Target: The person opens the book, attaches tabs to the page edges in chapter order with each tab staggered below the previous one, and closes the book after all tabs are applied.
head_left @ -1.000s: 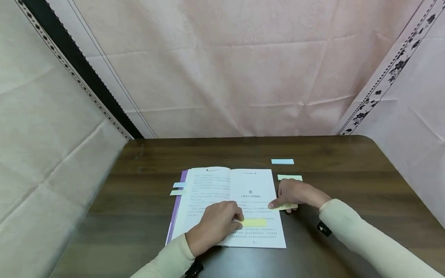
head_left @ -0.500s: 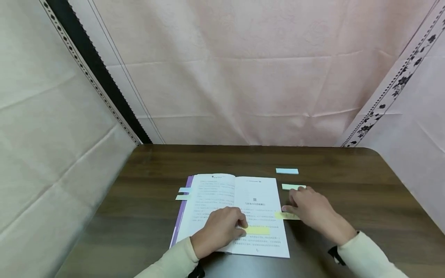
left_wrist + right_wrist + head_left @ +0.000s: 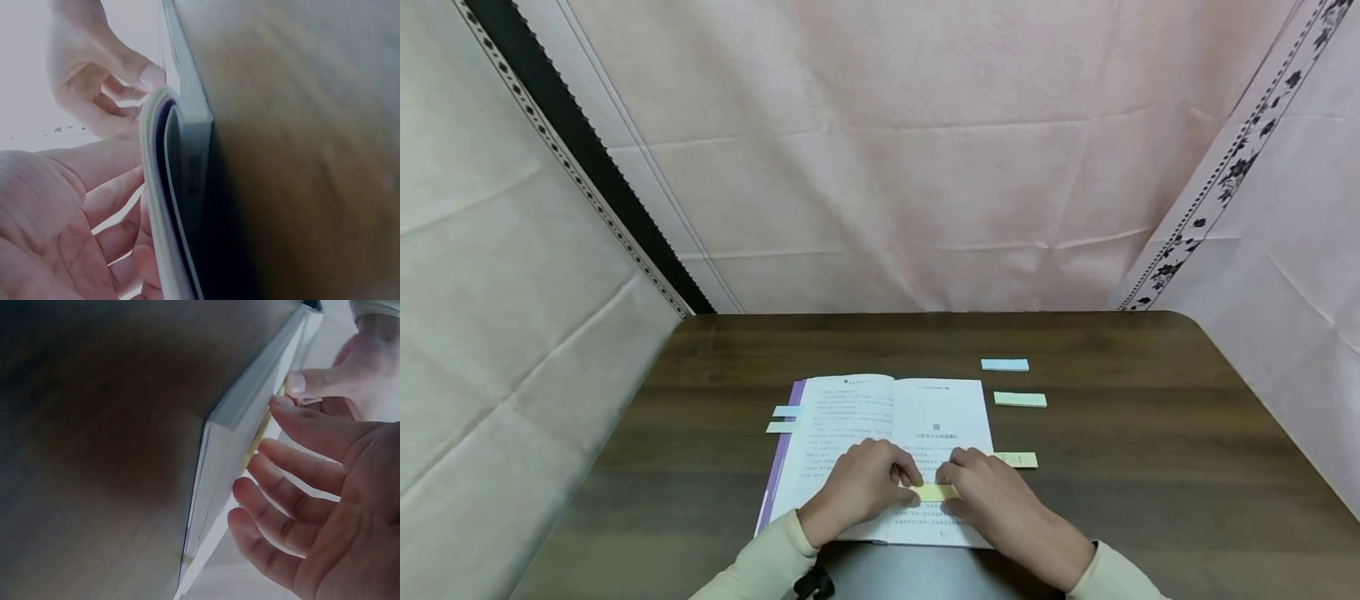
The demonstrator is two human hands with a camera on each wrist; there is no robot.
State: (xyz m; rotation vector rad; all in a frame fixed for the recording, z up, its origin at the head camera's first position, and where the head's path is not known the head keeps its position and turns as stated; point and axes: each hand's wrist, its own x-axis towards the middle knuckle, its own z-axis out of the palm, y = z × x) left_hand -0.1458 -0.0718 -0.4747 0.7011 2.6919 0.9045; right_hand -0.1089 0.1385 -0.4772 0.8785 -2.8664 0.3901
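An open book (image 3: 850,408) with a purple cover edge lies on the wooden table. My left hand (image 3: 865,482) rests over its middle and pinches the left end of a yellow sticky note strip (image 3: 934,493). Close by, my right hand (image 3: 996,500) has thumb and fingers on the strip's right part. The right wrist view shows the yellow strip (image 3: 255,445) between both hands, near the page. Whether it is one note or a pad, I cannot tell. Another yellow sticky note (image 3: 1021,460) sticks out past the book's right edge.
A blue sticky note (image 3: 1004,365) and a green sticky note (image 3: 1020,400) lie on the table right of the book. Blue (image 3: 786,411) and green tabs (image 3: 780,427) jut from its left edge. Cloth walls (image 3: 880,192) surround the table (image 3: 1150,417).
My right hand has let go of the yellow note at the book's right edge and moved left to the strip beside my left hand. The left hand keeps its hold.
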